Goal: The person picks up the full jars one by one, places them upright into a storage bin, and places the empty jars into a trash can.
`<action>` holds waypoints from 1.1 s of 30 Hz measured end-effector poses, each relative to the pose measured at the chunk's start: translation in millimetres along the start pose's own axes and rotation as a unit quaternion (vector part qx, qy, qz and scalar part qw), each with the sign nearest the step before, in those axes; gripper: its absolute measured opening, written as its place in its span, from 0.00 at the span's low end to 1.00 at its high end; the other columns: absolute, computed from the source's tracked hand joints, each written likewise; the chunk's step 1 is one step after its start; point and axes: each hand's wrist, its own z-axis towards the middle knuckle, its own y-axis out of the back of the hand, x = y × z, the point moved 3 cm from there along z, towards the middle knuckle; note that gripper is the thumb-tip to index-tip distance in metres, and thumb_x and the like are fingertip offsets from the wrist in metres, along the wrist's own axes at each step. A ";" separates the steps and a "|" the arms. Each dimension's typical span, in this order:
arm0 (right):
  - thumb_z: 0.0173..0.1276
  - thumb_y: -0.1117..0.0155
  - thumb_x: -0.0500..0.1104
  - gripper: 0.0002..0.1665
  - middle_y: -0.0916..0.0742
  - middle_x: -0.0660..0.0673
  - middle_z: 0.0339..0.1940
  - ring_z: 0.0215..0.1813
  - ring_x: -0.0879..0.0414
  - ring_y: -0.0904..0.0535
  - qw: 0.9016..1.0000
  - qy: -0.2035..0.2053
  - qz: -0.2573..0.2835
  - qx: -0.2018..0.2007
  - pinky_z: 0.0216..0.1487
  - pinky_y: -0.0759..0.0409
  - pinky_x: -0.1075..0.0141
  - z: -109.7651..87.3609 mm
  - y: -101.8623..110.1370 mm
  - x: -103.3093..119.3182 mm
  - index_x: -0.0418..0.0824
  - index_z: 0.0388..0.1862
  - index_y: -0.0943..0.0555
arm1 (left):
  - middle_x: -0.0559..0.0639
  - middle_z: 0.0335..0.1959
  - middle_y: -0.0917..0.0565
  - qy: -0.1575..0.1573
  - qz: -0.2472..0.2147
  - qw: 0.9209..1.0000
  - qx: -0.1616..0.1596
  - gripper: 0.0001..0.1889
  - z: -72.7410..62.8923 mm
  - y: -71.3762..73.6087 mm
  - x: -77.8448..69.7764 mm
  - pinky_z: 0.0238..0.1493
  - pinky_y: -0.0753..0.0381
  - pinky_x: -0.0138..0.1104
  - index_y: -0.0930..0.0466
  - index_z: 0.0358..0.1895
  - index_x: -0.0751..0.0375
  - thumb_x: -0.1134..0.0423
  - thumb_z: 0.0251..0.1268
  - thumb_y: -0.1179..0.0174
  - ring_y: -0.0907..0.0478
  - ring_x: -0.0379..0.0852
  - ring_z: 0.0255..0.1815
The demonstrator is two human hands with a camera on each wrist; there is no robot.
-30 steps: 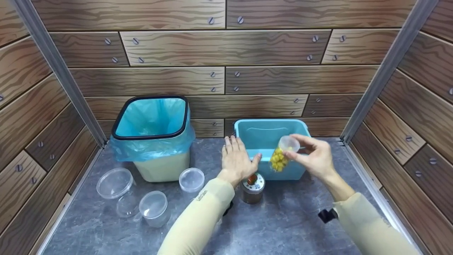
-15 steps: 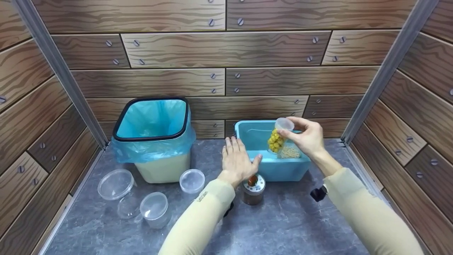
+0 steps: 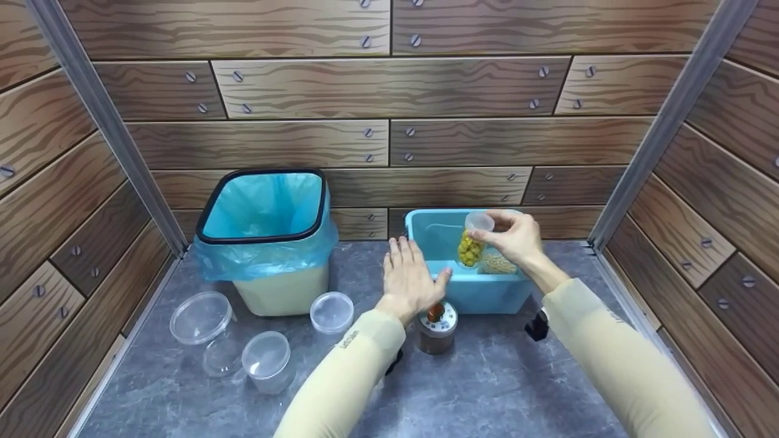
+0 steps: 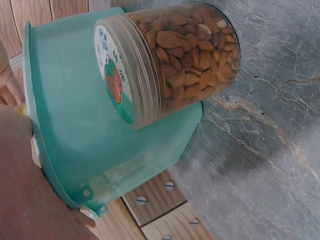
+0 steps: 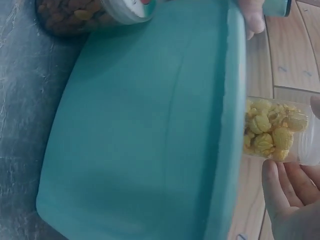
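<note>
My right hand pinches a clear plastic jar of yellow popcorn by its pale lid. The jar hangs upright within the opening of a light blue bin, its base below the rim level. In the right wrist view the bin's wall hides the lower end of the popcorn. With fingers straight, my left hand rests at the bin's left front corner. Below that hand, a lidded jar stands against the bin's front; the left wrist view shows almonds inside.
A container of small pale pieces lies in the blue bin. At left stands a cream waste bin lined with a blue bag. Several clear plastic tubs, including a wide one and a smaller one, sit in front of it.
My right hand has carried the popcorn jar from over the bin's front wall up and inward, then lowered it slightly leftward into the opening. My left hand has stayed put.
</note>
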 end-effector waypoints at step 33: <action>0.70 0.15 0.45 0.41 0.14 0.27 0.75 0.76 0.31 0.17 0.987 -0.119 -0.009 0.110 0.78 0.18 0.41 18.5 -28.2 -37.5 0.34 0.78 0.19 | 0.67 0.95 0.51 0.000 0.000 1.000 -0.001 0.55 -0.6 0.1 0.4 0.96 0.48 0.55 0.53 0.93 0.68 0.24 0.84 0.61 0.58 0.66 0.98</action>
